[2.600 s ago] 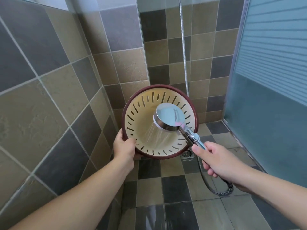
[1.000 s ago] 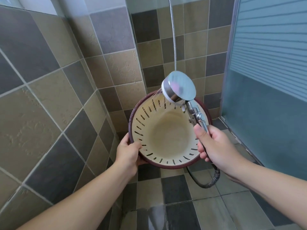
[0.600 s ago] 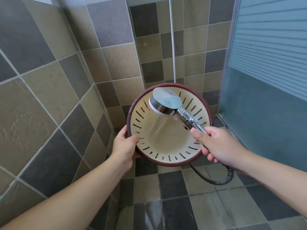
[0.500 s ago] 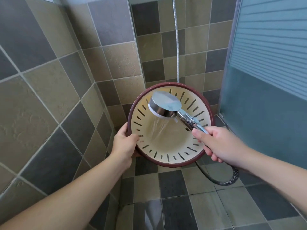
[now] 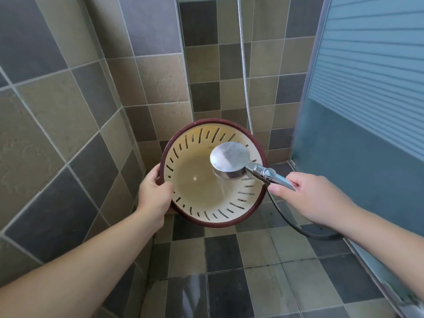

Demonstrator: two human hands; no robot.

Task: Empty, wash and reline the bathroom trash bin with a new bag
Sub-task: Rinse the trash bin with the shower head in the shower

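We hold the trash bin (image 5: 197, 187) tilted with its open mouth toward us above the tiled shower floor (image 5: 263, 253), our left hand (image 5: 153, 193) gripping its dark red rim on the left side, thumb hooked over the edge onto the cream slotted wall. Our right hand (image 5: 314, 198) is curled around the chrome handle of the shower head (image 5: 230, 160), which hangs just over the bin's right half and sprays water down onto its inner wall. The hose (image 5: 244, 65) runs up the tiled wall behind the bin, beside the frosted glass door (image 5: 367, 111).
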